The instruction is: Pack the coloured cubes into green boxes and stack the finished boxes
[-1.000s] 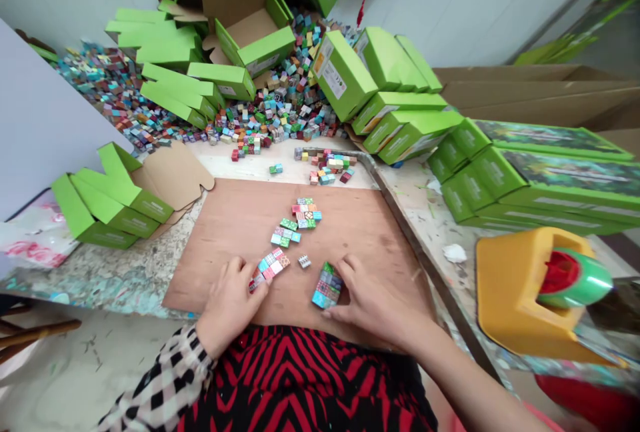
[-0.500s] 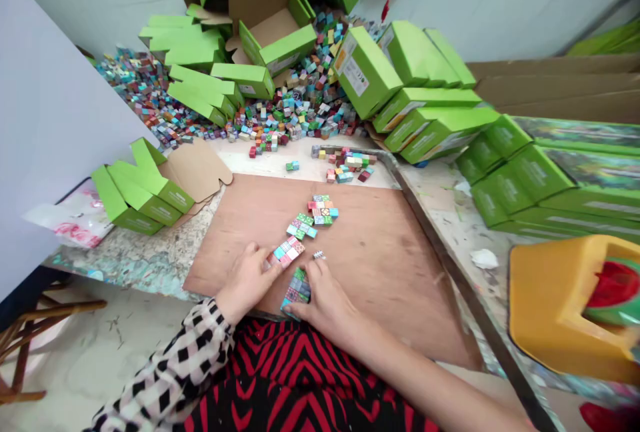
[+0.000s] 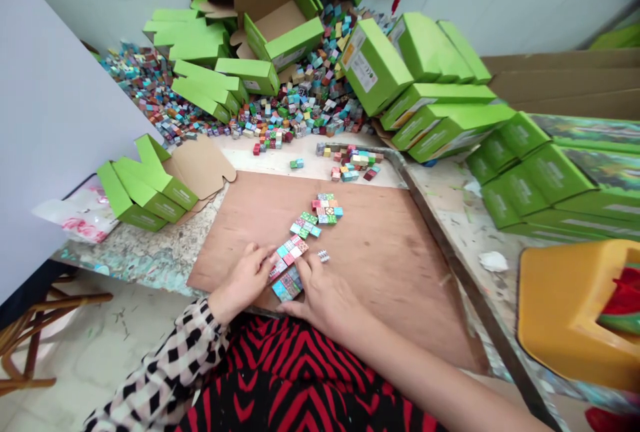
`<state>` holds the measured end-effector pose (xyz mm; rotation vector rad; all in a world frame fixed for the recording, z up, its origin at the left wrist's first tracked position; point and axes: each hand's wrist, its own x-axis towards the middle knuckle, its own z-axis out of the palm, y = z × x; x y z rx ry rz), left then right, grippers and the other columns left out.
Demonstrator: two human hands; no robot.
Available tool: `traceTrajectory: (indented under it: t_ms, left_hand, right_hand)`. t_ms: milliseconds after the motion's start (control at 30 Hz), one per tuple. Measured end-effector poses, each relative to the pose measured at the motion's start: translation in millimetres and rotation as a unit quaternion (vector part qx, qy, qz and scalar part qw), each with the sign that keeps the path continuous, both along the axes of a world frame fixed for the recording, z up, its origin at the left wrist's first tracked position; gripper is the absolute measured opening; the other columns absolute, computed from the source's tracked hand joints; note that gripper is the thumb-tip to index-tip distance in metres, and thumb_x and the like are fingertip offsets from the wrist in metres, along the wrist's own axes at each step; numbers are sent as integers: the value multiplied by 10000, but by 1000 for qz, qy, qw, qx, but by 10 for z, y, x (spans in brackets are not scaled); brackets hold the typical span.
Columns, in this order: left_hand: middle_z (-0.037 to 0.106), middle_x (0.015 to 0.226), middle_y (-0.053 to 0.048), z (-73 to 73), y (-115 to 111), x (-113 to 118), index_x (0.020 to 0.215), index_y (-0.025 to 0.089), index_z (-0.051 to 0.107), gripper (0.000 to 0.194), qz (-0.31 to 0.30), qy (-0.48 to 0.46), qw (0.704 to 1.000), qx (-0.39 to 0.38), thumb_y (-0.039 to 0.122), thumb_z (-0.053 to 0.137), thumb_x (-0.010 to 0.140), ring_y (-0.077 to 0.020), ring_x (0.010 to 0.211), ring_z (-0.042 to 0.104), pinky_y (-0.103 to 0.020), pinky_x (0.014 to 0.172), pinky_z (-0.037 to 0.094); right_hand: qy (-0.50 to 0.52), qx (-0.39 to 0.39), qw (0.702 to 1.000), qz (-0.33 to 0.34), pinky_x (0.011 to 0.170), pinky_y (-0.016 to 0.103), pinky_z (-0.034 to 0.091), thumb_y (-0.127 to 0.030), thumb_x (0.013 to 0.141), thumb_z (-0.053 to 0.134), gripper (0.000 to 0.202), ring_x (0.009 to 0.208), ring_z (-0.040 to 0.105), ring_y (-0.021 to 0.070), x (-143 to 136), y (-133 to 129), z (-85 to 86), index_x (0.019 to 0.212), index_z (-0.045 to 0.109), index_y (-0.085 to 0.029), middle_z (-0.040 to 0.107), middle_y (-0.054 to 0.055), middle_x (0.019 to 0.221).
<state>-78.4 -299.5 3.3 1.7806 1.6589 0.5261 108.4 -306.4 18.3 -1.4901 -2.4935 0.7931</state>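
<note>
On the brown board (image 3: pixel 380 252) lie small patterned cubes in groups. My left hand (image 3: pixel 245 279), fingers bent, touches the left side of a red, white and blue block of cubes (image 3: pixel 289 252). My right hand (image 3: pixel 325 295) lies around the right side of a blue-grey block of cubes (image 3: pixel 287 285), its fingertips near the lower right of the red and white block. The two blocks sit side by side. Beyond them are a green and pink group (image 3: pixel 305 224) and a red and green group (image 3: pixel 327 209). A black-and-white piece (image 3: pixel 323 256) lies just past my right fingers.
A large heap of loose cubes (image 3: pixel 300 105) spreads at the back among green boxes (image 3: pixel 375 65). More green boxes (image 3: pixel 145 192) stand at the left. A metal edge strip (image 3: pixel 450 262) borders the board's right side, with a yellow stool (image 3: pixel 565 312) beyond.
The blue-grey block has moved up and left, against the red and white block. My right hand has shifted with it, its fingertips higher. The view has shifted slightly.
</note>
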Motion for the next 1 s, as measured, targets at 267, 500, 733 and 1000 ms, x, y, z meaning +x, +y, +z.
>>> traceTrajectory:
  t_ms: [267,500,733,1000]
  left_hand:
    - [544,1114,-91,37,-120,-33,1277,181,496,389,-32,-31,999,28,322,366,939,-199,1095,520,-393,1007,412]
    - [446,1314,-116,251,-304,29,1420,207,305,709,-41,102,994,28,470,559,814,-289,1218,403,-469,1027,358]
    - [424,1354,-156,252,-256,380,1409,129,304,952,-19,209,978,7,596,643,653,-346,1220,359,-494,1044,273]
    - [475,1256,-133,186,-182,467,1351,138,383,771,-12,228,974,12,508,607,713,-308,1135,406,-450,993,310]
  right_hand:
    - [31,34,998,42,774,411,510,-555,607,770,652,909,573,268,-15,29,23,1035,496,-148,508,111,1035]
    - [3,86,996,-27,678,359,515,-498,860,531,366,789,588,207,366,106,37,1025,517,-171,506,102,1049]
    - [-84,129,987,-53,727,343,487,-274,920,430,201,874,572,224,553,311,-38,956,598,-170,542,111,1033]
    - [-44,155,987,-23,894,408,430,-172,900,408,362,1087,481,262,535,657,-36,1240,533,-168,488,148,1259]
